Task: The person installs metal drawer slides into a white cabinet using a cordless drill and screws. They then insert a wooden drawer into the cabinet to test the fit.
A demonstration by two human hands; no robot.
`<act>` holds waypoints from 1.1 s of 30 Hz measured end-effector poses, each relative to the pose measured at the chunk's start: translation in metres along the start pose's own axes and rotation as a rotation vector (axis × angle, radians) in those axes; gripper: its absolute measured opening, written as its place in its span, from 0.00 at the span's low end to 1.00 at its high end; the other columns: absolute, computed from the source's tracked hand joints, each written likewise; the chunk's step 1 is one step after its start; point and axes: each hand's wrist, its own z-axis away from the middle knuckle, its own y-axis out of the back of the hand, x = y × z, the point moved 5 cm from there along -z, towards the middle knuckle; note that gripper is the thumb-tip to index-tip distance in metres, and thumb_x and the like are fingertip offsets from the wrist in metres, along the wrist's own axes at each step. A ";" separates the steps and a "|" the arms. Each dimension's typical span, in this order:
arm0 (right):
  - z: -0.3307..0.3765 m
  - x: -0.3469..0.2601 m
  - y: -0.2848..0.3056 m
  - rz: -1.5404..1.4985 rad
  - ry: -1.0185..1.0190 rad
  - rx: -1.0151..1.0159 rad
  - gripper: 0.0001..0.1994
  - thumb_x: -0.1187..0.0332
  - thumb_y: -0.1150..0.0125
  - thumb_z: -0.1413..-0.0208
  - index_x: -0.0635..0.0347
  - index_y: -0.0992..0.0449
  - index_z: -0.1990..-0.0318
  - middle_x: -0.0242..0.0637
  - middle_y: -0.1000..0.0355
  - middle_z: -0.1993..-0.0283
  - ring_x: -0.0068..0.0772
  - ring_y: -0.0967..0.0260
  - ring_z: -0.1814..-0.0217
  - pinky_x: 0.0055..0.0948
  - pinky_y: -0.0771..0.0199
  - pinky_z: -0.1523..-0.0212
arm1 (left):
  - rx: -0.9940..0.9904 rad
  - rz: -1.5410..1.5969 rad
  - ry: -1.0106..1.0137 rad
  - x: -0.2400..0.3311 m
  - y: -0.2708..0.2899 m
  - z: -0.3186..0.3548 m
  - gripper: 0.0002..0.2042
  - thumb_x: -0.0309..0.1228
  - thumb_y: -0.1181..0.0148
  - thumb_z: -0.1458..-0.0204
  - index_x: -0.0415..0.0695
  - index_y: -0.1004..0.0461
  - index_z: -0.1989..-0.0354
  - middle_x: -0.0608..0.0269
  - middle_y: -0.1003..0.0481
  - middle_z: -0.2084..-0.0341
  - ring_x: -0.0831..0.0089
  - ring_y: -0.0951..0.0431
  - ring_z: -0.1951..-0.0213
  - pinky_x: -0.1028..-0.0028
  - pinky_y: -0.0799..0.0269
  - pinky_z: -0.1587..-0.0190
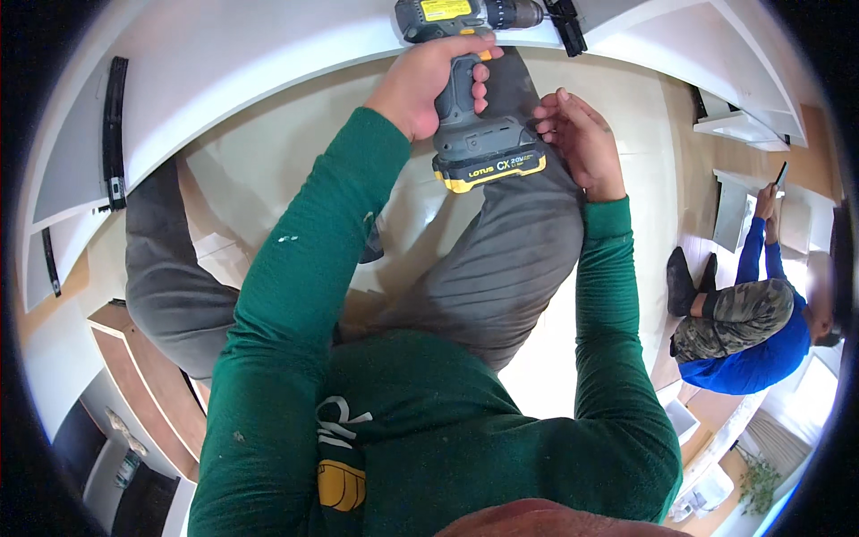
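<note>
My left hand (420, 85) is wrapped around the handle of a grey cordless drill (459, 89) with a yellow-edged battery at its base. The drill's chuck points right, toward a short black drawer slide (567, 25) on the white cabinet panel (304, 54). My right hand (582, 139) is held up just right of the battery, above my knee. Its fingers are curled, with the thumb and fingertips close together. Whatever may be between them is too small or hidden to make out.
Another black drawer slide (115, 134) is fixed on the white panel at the left. A brown wooden board piece (148, 385) stands at the lower left. At the right, another person in a blue top (752, 349) sits on the floor, holding a dark, thin object (781, 174).
</note>
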 end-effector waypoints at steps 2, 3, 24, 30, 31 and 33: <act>-0.002 0.001 0.002 -0.001 0.004 -0.018 0.17 0.56 0.41 0.32 0.64 0.22 0.52 0.35 0.21 0.60 0.23 0.27 0.63 0.24 0.27 0.59 | 0.007 -0.008 0.006 -0.001 0.001 -0.001 0.14 0.36 0.40 0.39 0.38 0.22 0.53 0.70 0.27 0.79 0.78 0.27 0.77 0.72 0.26 0.71; -0.002 0.002 0.002 -0.013 0.005 -0.023 0.17 0.56 0.41 0.31 0.64 0.22 0.52 0.36 0.21 0.60 0.24 0.27 0.63 0.24 0.27 0.59 | 0.022 -0.004 0.018 -0.001 0.002 -0.001 0.14 0.35 0.39 0.39 0.37 0.22 0.53 0.70 0.27 0.78 0.78 0.27 0.77 0.72 0.26 0.71; -0.002 0.003 0.003 -0.040 -0.003 -0.067 0.19 0.55 0.47 0.29 0.64 0.24 0.51 0.37 0.22 0.57 0.27 0.28 0.60 0.26 0.29 0.57 | 0.002 0.098 0.061 -0.006 0.007 -0.010 0.05 0.27 0.35 0.46 0.40 0.24 0.68 0.63 0.24 0.78 0.72 0.24 0.78 0.68 0.22 0.72; -0.003 0.003 0.000 -0.055 -0.006 -0.080 0.18 0.55 0.47 0.29 0.64 0.24 0.51 0.37 0.22 0.58 0.27 0.28 0.60 0.26 0.28 0.56 | 0.016 0.115 0.085 -0.008 0.009 -0.012 0.04 0.27 0.36 0.46 0.40 0.23 0.68 0.63 0.24 0.79 0.71 0.24 0.77 0.68 0.22 0.72; -0.003 0.002 -0.001 -0.051 -0.008 -0.085 0.18 0.55 0.47 0.29 0.64 0.24 0.51 0.37 0.22 0.58 0.27 0.27 0.60 0.26 0.28 0.56 | 0.030 0.119 0.098 -0.010 0.010 -0.013 0.04 0.27 0.36 0.46 0.40 0.23 0.68 0.63 0.24 0.79 0.71 0.23 0.77 0.68 0.22 0.72; -0.003 0.002 0.000 -0.046 -0.014 -0.080 0.18 0.55 0.47 0.29 0.64 0.24 0.51 0.37 0.21 0.58 0.27 0.27 0.60 0.26 0.28 0.56 | 0.014 0.110 0.084 -0.010 0.009 -0.013 0.04 0.27 0.36 0.46 0.40 0.23 0.67 0.63 0.24 0.78 0.72 0.23 0.76 0.68 0.22 0.72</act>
